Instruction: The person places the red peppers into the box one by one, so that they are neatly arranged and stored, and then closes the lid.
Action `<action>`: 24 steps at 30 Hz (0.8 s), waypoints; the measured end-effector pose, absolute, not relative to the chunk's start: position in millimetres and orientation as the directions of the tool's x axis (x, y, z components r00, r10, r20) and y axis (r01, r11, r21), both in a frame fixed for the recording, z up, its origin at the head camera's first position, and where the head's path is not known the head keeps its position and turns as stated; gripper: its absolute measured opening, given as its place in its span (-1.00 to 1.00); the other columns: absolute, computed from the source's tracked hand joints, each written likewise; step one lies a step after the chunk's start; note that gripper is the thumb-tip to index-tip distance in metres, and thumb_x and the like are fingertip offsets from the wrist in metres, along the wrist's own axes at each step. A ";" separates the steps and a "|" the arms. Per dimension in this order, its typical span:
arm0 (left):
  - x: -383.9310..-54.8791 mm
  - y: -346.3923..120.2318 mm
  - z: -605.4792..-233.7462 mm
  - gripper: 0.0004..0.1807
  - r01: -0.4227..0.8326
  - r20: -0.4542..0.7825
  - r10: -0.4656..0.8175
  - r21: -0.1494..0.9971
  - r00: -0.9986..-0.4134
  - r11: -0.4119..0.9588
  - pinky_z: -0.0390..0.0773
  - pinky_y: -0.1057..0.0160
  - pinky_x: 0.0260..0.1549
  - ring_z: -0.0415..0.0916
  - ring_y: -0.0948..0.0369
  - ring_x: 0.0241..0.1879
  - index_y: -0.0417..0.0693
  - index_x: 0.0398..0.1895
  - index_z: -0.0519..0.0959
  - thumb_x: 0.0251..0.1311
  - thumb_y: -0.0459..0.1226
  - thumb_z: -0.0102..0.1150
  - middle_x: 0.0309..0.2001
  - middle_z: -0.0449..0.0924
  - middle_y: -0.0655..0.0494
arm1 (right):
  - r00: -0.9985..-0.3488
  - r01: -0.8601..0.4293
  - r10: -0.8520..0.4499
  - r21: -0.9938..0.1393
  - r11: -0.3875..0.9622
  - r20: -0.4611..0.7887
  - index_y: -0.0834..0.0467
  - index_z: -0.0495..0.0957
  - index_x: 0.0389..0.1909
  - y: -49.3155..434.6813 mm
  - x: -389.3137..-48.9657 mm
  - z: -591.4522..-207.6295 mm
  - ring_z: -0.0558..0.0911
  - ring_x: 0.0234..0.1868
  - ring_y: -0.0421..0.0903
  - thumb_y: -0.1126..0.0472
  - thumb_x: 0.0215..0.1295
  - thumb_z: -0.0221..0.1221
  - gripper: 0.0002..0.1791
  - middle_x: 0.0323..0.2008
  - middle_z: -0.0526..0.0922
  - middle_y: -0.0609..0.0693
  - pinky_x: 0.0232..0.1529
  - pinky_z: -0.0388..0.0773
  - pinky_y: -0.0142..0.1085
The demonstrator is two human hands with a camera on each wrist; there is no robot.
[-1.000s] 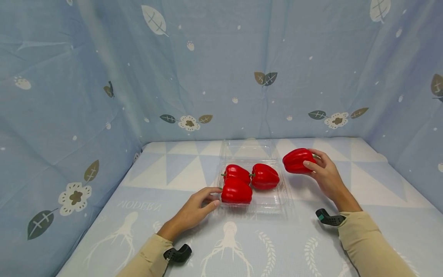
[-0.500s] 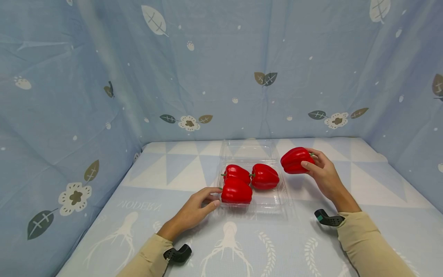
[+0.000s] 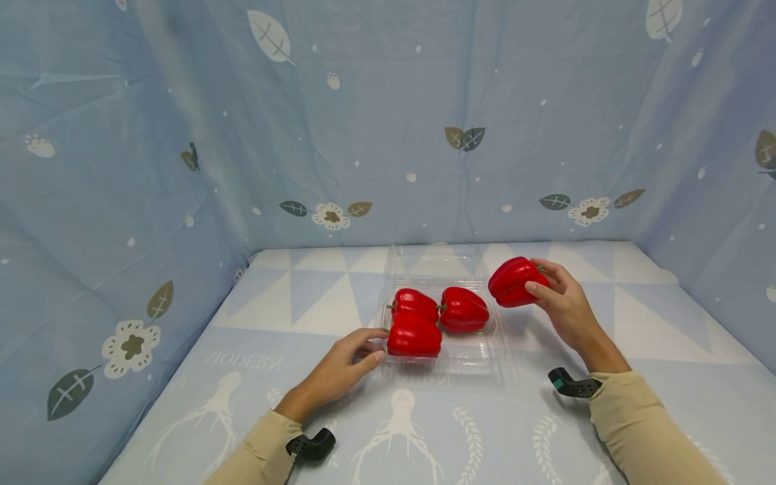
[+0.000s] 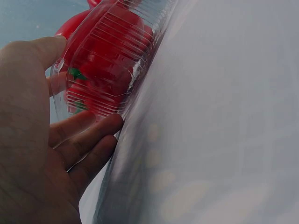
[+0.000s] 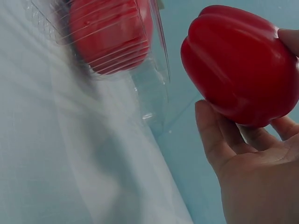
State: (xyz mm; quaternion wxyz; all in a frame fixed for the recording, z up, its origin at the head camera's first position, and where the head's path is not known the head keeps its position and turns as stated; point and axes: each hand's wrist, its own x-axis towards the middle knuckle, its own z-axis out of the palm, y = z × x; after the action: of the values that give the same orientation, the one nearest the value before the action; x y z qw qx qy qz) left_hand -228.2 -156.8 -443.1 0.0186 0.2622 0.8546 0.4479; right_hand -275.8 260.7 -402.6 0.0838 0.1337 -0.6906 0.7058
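Observation:
My right hand (image 3: 560, 296) holds a red bell pepper (image 3: 514, 281) in the air, right of the clear plastic clamshell box (image 3: 469, 350). In the right wrist view the thumb lies on one side of this pepper (image 5: 243, 65) and the fingers on the other. Three more red bell peppers sit in the box: one at the back left (image 3: 415, 301), one at the right (image 3: 463, 310), and one at the front left (image 3: 414, 335). My left hand (image 3: 342, 364) rests at the box's front left corner. Its fingers are loosely extended against the ribbed wall (image 4: 105, 42), thumb at the rim.
The box's clear lid (image 3: 435, 261) lies folded back behind it. A patterned cloth (image 3: 267, 377) covers the table. Blue curtains (image 3: 376, 121) stand behind and at both sides. Each wrist wears a black camera mount, one left (image 3: 312, 444) and one right (image 3: 572, 384).
My right hand has moved slightly left with its bell pepper, nearer the box, and the pepper has tilted a little. My left hand and the peppers in the box have stayed put.

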 end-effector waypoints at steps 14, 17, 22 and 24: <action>-228.0 -156.4 -443.1 -0.51 0.432 0.204 0.461 0.772 -0.864 0.467 0.58 0.15 0.08 0.58 0.26 0.07 0.15 0.34 0.45 0.41 0.01 0.15 0.25 0.49 0.24 | -0.942 -0.319 -0.098 -0.947 -0.040 0.321 0.24 0.16 0.44 255.1 -272.9 -400.7 0.51 0.13 -0.10 0.20 0.47 0.16 -0.37 0.21 0.43 0.01 0.03 0.59 -0.38; -228.2 -156.6 -443.4 -0.51 0.435 0.207 0.463 0.772 -0.862 0.464 0.57 0.15 0.08 0.58 0.26 0.07 0.15 0.34 0.45 0.41 0.02 0.15 0.25 0.49 0.24 | -0.940 -0.319 -0.112 -0.946 -0.058 0.323 0.24 0.14 0.46 254.0 -272.3 -400.7 0.50 0.15 -0.10 0.21 0.47 0.15 -0.36 0.24 0.40 0.03 0.02 0.60 -0.36; -228.2 -157.1 -443.7 -0.52 0.439 0.211 0.465 0.770 -0.860 0.462 0.57 0.15 0.08 0.58 0.25 0.07 0.15 0.34 0.45 0.42 0.01 0.15 0.24 0.49 0.24 | -0.946 -0.293 -0.120 -0.953 -0.075 0.300 0.16 0.12 0.45 250.7 -271.9 -400.3 0.48 0.18 -0.08 0.22 0.47 0.15 -0.37 0.30 0.34 0.07 -0.01 0.63 -0.32; -227.7 -157.0 -443.3 -0.52 0.439 0.211 0.465 0.771 -0.860 0.462 0.58 0.15 0.08 0.58 0.25 0.06 0.15 0.34 0.45 0.42 0.00 0.15 0.24 0.49 0.23 | -0.951 -0.281 -0.113 -0.957 -0.077 0.288 0.13 0.13 0.43 249.2 -271.6 -400.0 0.47 0.18 -0.09 0.21 0.46 0.16 -0.38 0.29 0.34 0.07 -0.02 0.63 -0.32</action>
State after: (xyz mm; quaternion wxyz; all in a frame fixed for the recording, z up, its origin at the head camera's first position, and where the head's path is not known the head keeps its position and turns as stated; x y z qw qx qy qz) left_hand -227.7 -157.0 -443.3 0.0146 0.2642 0.8548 0.4464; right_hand -271.6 249.2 -400.0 0.0582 0.1456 -0.6768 0.7193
